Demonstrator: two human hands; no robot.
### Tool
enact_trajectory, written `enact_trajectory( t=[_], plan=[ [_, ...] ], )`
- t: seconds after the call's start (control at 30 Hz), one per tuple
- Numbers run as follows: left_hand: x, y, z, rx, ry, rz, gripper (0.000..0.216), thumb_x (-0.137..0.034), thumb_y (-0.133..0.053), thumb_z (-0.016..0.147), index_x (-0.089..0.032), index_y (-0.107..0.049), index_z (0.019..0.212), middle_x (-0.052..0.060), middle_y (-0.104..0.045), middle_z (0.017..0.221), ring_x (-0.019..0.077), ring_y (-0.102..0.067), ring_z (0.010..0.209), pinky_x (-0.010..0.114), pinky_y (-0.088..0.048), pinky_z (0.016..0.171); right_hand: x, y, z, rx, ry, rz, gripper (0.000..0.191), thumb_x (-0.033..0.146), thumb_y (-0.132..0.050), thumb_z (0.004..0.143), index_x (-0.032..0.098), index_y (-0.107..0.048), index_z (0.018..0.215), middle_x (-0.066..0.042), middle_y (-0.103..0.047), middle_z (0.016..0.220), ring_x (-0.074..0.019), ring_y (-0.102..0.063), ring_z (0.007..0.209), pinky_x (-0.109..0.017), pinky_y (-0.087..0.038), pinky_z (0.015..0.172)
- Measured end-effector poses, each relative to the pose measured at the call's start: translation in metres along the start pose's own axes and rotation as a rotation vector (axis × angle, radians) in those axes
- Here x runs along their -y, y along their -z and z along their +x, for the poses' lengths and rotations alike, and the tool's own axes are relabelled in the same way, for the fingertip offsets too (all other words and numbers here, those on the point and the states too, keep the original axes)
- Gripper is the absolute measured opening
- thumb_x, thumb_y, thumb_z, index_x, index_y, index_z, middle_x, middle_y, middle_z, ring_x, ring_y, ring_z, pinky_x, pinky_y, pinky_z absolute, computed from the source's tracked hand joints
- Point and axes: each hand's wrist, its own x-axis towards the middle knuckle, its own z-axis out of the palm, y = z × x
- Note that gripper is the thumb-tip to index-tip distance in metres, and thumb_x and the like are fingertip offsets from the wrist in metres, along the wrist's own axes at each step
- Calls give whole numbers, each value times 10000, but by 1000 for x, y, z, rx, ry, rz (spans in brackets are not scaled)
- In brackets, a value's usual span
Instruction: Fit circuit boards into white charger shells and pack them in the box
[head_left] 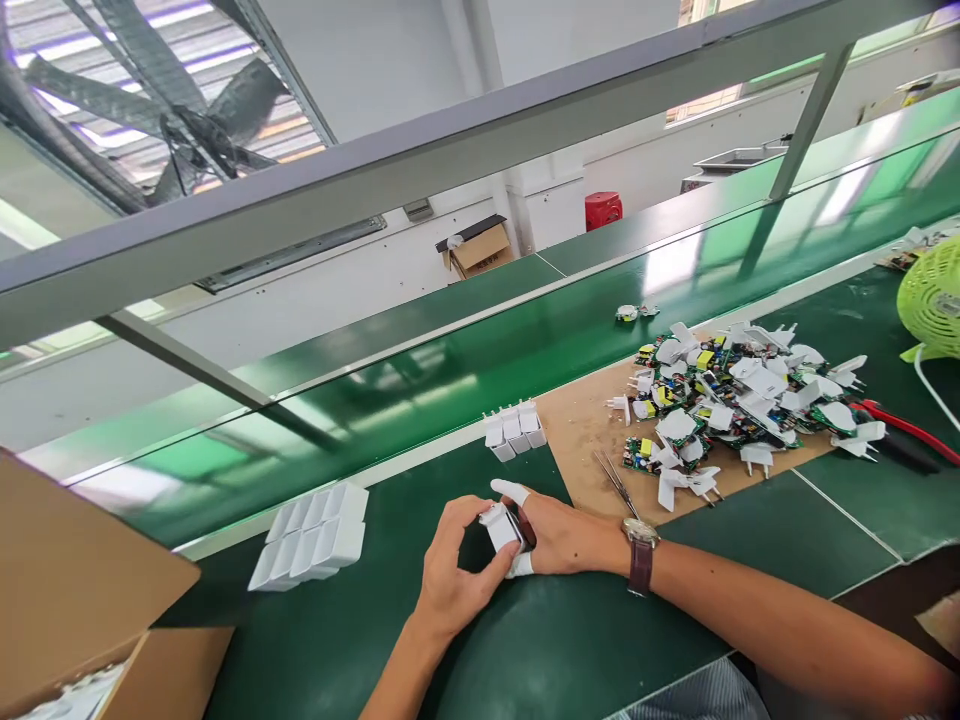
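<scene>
My left hand (454,575) pinches a small white charger housing (502,532) between its thumb and fingers, low over the green bench. From the other side my right hand (574,535), with white finger covers on its fingertips and a watch on the wrist, also grips the housing. A dark gap shows at the housing's right side; what lies within it is hidden. Just beyond my hands stands a short row of white chargers (514,432) with pins pointing away. Tweezers (615,480) lie near my right wrist on a brown board (581,430).
Circuit boards with white plug parts (720,400) are heaped on the board. Red-handled pliers (911,430) and a green fan (934,300) are at right. White open cases (311,535) stand in rows at left, beside a cardboard box (180,670). A metal rail (450,165) crosses above.
</scene>
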Motion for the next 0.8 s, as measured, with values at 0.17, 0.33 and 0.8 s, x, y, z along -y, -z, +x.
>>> enact_trajectory(
  t=[0.17, 0.33, 0.8],
  plan=[
    [2, 10, 3, 104, 70, -45, 377, -373, -819, 839, -231, -657, 1148, 70, -735, 1091, 236, -734, 994, 382, -620, 890, 1, -5, -3, -50, 45, -115, 1111, 391, -857, 744, 199, -236, 1645, -169, -589, 1375, -310, -677, 1058, -378, -548, 829],
    [1, 11, 2, 197, 166, -156, 439, -417, -858, 795, -236, -679, 1152, 79, -764, 1132, 251, -751, 1019, 389, -637, 890, -4, -9, -1, -82, 87, -116, 1110, 360, -871, 740, 180, -246, 1640, -174, -611, 1329, -299, -691, 1021, -376, -556, 825],
    [14, 15, 22, 205, 366, -278, 481, -378, -829, 800, -207, -668, 1220, 117, -755, 1225, 251, -766, 1020, 431, -652, 931, -5, 17, 1, -264, 156, 134, 298, 112, -584, 895, 206, -676, 1162, -31, -670, 1016, -157, -638, 798, -275, -524, 714]
  ],
)
